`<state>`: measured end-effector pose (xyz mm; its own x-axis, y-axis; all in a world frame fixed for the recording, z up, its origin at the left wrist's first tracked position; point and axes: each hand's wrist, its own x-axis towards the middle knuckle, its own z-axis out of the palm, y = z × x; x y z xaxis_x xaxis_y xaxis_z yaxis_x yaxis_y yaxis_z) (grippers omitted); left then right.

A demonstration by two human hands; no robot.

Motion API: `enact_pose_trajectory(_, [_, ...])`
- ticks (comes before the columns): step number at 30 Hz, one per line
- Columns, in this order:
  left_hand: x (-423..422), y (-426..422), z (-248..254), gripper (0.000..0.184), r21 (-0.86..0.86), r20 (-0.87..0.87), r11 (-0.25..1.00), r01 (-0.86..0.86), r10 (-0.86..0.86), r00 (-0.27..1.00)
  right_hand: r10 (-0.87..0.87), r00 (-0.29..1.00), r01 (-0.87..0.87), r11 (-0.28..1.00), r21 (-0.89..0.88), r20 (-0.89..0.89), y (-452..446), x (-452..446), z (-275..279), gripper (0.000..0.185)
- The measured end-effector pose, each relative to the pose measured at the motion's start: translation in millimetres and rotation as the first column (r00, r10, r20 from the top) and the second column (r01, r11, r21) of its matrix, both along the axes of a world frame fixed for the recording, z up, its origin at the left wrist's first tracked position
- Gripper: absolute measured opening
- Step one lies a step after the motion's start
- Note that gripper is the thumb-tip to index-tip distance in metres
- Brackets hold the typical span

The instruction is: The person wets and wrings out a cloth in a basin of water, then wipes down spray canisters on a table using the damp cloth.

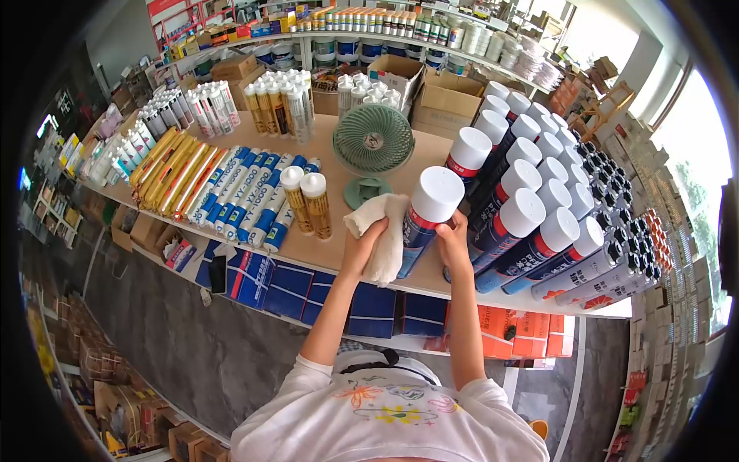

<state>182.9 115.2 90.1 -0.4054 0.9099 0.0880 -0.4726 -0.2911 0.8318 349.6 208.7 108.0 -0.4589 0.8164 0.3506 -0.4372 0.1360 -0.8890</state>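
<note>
Before me is a tall spray can (pixel 436 197) with a white cap and a dark blue label with a red band. My right hand (pixel 454 237) grips its right side, fingers partly hidden behind it. A whitish cloth (pixel 385 245) is bunched in my left hand (pixel 363 248) and pressed against the can's left side. Rows of similar white-capped cans (pixel 519 212) stand close to my right hand. Left of the cloth are two gold sealant cartridges (pixel 316 206) with white caps. A green fan (pixel 373 140) stands just behind the cloth.
The table (pixel 300 250) also bears foil sausage packs (pixel 173 173), blue-and-white tubes (pixel 254 192) and more upright cartridges (pixel 277 104). Black-capped cans (pixel 616 192) crowd its right end. Blue boxes (pixel 292 292) and orange boxes (pixel 523 331) sit underneath. Open cardboard boxes (pixel 446 100) are behind.
</note>
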Motion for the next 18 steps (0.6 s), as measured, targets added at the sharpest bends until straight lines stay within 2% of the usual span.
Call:
enact_pose_trajectory(1, [7,-4,20,0.035,-0.011,-0.01,0.998,-0.059,0.059,0.998,-0.004,1.0,0.004,1.0,-0.008,-0.003,0,0,-1,0.068])
enact_pose_trajectory(4, [10,4,33,0.035,0.057,0.071,0.997,-0.046,0.042,0.997,-0.004,1.0,0.004,1.0,-0.008,-0.001,1,1,0,0.069])
enact_pose_trajectory(6, [8,10,16,0.034,0.086,0.079,0.996,-0.04,0.033,0.996,-0.004,1.0,0.004,1.0,-0.006,0.0,0,2,0,0.07])
enact_pose_trajectory(8, [2,12,-11,0.035,-0.06,0.023,0.998,0.004,-0.003,1.0,-0.001,1.0,0.001,1.0,0.012,-0.001,0,1,0,0.07])
enact_pose_trajectory(9, [4,8,-17,0.035,-0.062,-0.039,0.998,-0.028,0.025,0.999,-0.004,1.0,0.004,1.0,0.017,-0.005,-1,0,1,0.07])
enact_pose_trajectory(12, [10,-6,-29,0.035,-0.123,0.013,0.991,-0.051,0.053,0.999,-0.051,0.998,0.052,0.998,0.042,-0.03,-5,-3,0,0.068])
enact_pose_trajectory(14, [9,-10,-33,0.036,-0.148,-0.01,0.987,-0.066,0.065,0.998,-0.165,0.986,0.163,0.983,0.083,0.017,-10,-4,-2,0.069])
enact_pose_trajectory(15, [11,-13,-35,0.036,-0.169,-0.028,0.982,-0.085,0.081,0.996,-0.164,0.986,0.162,0.984,0.078,0.022,-17,-4,2,0.069])
enact_pose_trajectory(17, [12,-15,-34,0.036,-0.182,-0.049,0.978,-0.104,0.097,0.994,-0.358,0.93,0.367,0.908,0.203,-0.082,-26,-8,13,0.069])
enact_pose_trajectory(18, [13,-16,-33,0.036,-0.192,-0.072,0.974,-0.122,0.11,0.991,-0.352,0.932,0.362,0.91,0.204,-0.082,-34,-7,16,0.069])
